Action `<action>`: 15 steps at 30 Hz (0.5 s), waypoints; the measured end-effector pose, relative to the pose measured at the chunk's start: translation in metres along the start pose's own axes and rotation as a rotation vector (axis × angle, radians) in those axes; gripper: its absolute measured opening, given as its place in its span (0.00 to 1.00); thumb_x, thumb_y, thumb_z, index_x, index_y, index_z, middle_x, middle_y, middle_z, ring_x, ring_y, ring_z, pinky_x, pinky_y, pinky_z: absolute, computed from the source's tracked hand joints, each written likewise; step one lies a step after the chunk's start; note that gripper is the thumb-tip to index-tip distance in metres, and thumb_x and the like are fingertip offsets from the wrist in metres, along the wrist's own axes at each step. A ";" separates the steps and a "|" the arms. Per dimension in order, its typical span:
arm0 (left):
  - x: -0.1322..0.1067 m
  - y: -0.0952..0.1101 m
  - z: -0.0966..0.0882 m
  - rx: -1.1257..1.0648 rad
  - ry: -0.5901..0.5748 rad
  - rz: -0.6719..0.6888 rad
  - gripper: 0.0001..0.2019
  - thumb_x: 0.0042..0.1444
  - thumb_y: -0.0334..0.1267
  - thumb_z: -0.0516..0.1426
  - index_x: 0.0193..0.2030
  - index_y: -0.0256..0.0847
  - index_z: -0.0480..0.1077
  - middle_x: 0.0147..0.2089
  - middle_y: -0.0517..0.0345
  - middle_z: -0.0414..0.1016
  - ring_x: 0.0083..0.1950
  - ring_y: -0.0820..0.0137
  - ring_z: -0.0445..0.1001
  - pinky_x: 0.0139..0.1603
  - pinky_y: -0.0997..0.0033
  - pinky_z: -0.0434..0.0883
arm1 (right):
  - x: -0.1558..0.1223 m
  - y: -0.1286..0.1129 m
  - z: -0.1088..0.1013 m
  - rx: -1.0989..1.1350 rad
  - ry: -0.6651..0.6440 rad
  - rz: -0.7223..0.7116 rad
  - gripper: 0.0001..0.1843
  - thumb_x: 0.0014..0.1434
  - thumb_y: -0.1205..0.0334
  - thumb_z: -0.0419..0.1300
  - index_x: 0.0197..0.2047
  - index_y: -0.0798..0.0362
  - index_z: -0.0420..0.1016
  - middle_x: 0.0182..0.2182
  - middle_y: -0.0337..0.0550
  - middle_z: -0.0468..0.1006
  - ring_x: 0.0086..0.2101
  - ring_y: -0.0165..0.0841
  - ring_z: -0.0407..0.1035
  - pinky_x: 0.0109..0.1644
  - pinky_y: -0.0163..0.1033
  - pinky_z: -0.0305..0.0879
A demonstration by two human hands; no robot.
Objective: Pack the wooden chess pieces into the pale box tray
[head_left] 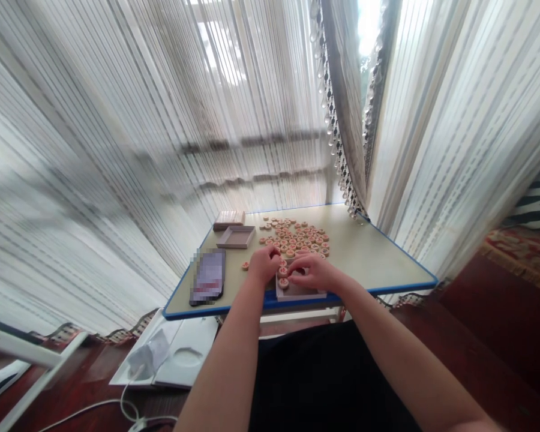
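Many round wooden Chinese chess pieces [297, 237] with red markings lie spread over the middle of the table. A shallow light box [302, 295] sits at the near edge, with several pieces [283, 283] in a column along its left side. My left hand [265, 264] is at the box's far left corner, fingers curled in; what they hold, if anything, is hidden. Over the box reaches my right hand [315, 271], thumb and fingers apart, its fingertips close to the column of pieces.
A second shallow box [236, 236] stands at the table's left, a pinkish stack or case [229, 219] behind it. A phone [208, 276] lies at the left edge, one loose piece [245, 266] right of it. Curtains [252, 120] hang behind the blue-edged table [378, 252].
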State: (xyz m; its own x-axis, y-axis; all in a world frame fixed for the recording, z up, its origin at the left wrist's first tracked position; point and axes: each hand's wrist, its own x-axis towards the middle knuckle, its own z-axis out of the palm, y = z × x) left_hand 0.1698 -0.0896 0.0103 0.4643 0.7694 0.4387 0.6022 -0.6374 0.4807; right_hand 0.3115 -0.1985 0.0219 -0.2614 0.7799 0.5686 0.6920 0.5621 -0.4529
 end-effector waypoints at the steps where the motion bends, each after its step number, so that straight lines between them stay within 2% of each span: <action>1: 0.000 0.000 0.000 -0.002 -0.003 0.001 0.10 0.47 0.30 0.51 0.28 0.41 0.73 0.29 0.59 0.76 0.32 0.71 0.71 0.37 0.73 0.65 | 0.000 -0.001 0.000 -0.018 -0.004 -0.001 0.06 0.53 0.62 0.61 0.29 0.53 0.79 0.22 0.39 0.73 0.28 0.29 0.64 0.38 0.36 0.61; 5: 0.000 0.000 0.000 -0.008 -0.010 -0.005 0.10 0.47 0.30 0.50 0.28 0.41 0.73 0.29 0.58 0.76 0.33 0.71 0.71 0.37 0.73 0.65 | 0.000 -0.003 0.003 -0.071 0.021 0.001 0.05 0.52 0.63 0.61 0.31 0.52 0.80 0.23 0.39 0.75 0.30 0.30 0.66 0.42 0.37 0.62; 10: 0.001 0.001 0.000 -0.006 -0.004 0.001 0.10 0.47 0.31 0.51 0.28 0.40 0.73 0.29 0.58 0.76 0.33 0.70 0.71 0.37 0.73 0.65 | 0.001 0.000 0.008 -0.169 -0.089 -0.081 0.05 0.52 0.61 0.63 0.31 0.49 0.81 0.25 0.39 0.77 0.31 0.31 0.67 0.43 0.37 0.61; 15: 0.001 0.002 0.001 -0.017 -0.001 0.005 0.09 0.47 0.31 0.50 0.28 0.40 0.73 0.28 0.58 0.76 0.32 0.70 0.71 0.36 0.73 0.65 | 0.000 0.003 0.009 -0.164 -0.124 -0.088 0.06 0.53 0.59 0.62 0.33 0.49 0.80 0.26 0.39 0.77 0.31 0.30 0.67 0.42 0.35 0.61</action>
State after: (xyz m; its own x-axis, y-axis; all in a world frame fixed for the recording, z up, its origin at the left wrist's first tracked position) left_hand 0.1715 -0.0902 0.0107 0.4684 0.7660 0.4402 0.5888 -0.6421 0.4909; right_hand 0.3075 -0.1940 0.0145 -0.3998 0.7634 0.5073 0.7605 0.5852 -0.2813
